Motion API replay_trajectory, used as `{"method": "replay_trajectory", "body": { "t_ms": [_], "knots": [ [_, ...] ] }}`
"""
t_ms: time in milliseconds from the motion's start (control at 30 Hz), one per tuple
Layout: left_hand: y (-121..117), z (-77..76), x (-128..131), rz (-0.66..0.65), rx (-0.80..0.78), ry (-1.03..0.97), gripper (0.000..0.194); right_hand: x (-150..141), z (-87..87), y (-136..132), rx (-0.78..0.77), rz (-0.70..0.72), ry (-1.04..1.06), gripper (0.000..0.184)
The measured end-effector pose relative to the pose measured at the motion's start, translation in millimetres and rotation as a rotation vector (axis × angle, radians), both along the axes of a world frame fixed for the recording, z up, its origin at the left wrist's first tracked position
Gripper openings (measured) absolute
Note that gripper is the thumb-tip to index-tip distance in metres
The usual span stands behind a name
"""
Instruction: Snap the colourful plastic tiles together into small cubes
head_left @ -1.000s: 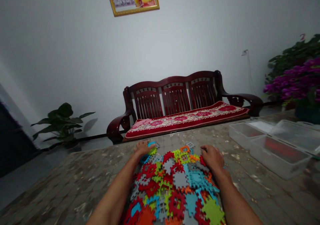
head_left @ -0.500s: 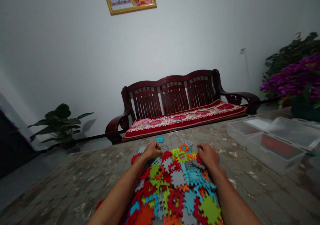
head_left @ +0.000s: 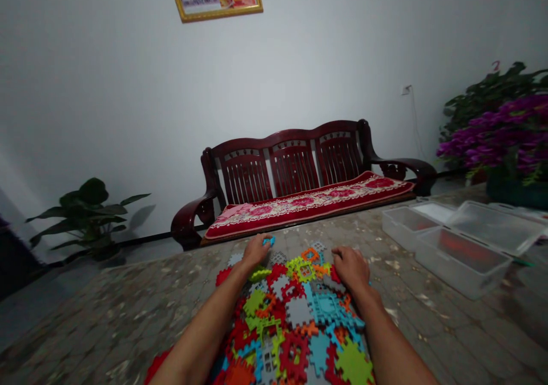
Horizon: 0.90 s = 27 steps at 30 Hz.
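Observation:
A pile of colourful plastic interlocking puzzle pieces (head_left: 298, 312) in red, lime green, blue, grey and orange spreads across the table between my forearms. My left hand (head_left: 256, 250) is at its far left edge, fingers closed on a small blue puzzle piece (head_left: 269, 241) that is partly covered by the fingertips. Just below that wrist lies a lime-green piece (head_left: 260, 273), tilted. At the far right side of the pile rests my right hand (head_left: 353, 266), palm down with its fingers apart, beside a red piece (head_left: 334, 274) and an orange square one (head_left: 310, 255).
Right of the pile stands a clear plastic box (head_left: 462, 265), lid open, with something red inside. Purple flowers (head_left: 505, 128) are behind it. A wooden bench (head_left: 295, 165) with a red cover is beyond the table (head_left: 141, 299); a potted plant (head_left: 89, 213) is at left.
My left hand has moved forward to the blue piece, which lay apart from it before. A lime-green piece now shows under that wrist. My right hand stays by the pile; the view has shifted slightly.

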<state>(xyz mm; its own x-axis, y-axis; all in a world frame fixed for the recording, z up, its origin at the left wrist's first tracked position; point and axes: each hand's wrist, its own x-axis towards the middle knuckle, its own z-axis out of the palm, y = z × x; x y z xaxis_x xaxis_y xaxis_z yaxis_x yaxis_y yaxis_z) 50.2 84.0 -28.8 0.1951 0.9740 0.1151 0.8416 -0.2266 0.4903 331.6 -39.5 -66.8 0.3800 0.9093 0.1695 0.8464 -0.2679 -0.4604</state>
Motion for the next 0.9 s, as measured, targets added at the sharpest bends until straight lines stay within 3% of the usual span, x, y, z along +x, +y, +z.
{"method": "replay_trajectory", "body": {
  "t_ms": [100, 167, 467, 733, 900],
  "knots": [
    [8.7, -3.9, 3.6, -0.021, -0.005, 0.104, 0.053, -0.4, 2.1, -0.4, -0.013, -0.001, 0.006, 0.042],
    [11.4, -5.9, 4.1, -0.039, -0.023, 0.168, 0.055, -0.8, 3.4, -0.7, -0.019, 0.0, 0.01, 0.042],
    [0.4, -5.7, -3.5, -0.113, 0.028, 0.336, 0.032, -0.6, 2.2, -0.3, -0.011, 0.006, 0.015, 0.042],
    [-14.2, -2.5, -17.3, -0.251, 0.056, 0.335, 0.022, -1.0, 2.9, -2.5, 0.001, 0.017, 0.021, 0.044],
    [-23.4, -1.8, -20.7, -0.26, 0.072, 0.324, 0.011, -0.3, 1.6, -2.6, 0.011, 0.016, 0.006, 0.044]
  ]
}}
